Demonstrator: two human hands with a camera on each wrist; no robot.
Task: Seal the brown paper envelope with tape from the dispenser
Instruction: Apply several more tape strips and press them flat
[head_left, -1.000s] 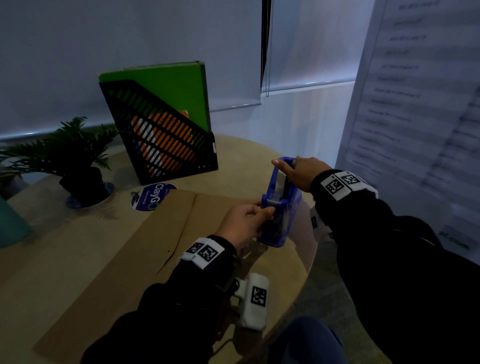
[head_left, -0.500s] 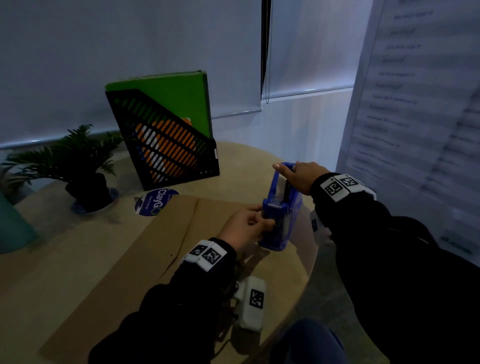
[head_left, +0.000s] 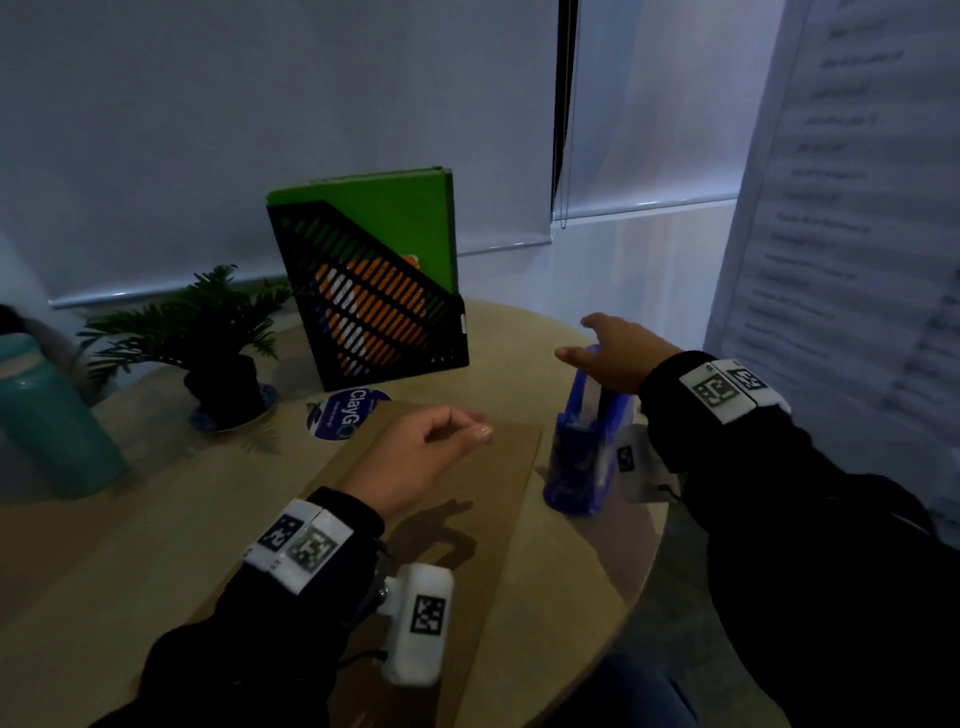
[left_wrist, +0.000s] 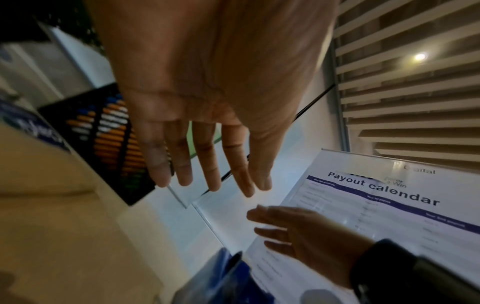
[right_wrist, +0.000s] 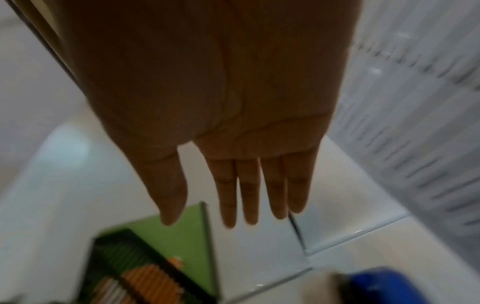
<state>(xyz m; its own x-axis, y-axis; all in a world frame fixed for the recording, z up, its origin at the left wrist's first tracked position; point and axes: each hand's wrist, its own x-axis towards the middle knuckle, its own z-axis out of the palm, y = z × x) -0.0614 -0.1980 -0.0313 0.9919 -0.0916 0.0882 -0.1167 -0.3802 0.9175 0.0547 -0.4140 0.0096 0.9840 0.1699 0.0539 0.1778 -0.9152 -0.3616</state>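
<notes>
Fingers of both hands are spread, holding nothing, so no tape is pulled yet; next, grip the blue plastic tape dispenser at three o'clock of the flat brown paper envelope on the round wooden desk.

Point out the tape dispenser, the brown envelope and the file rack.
tape dispenser (head_left: 582, 457): head view, on its blue side wall.
brown envelope (head_left: 511, 467): head view, bare paper right of the left hand.
file rack (head_left: 374, 317): head view, on its slotted black side.
</notes>
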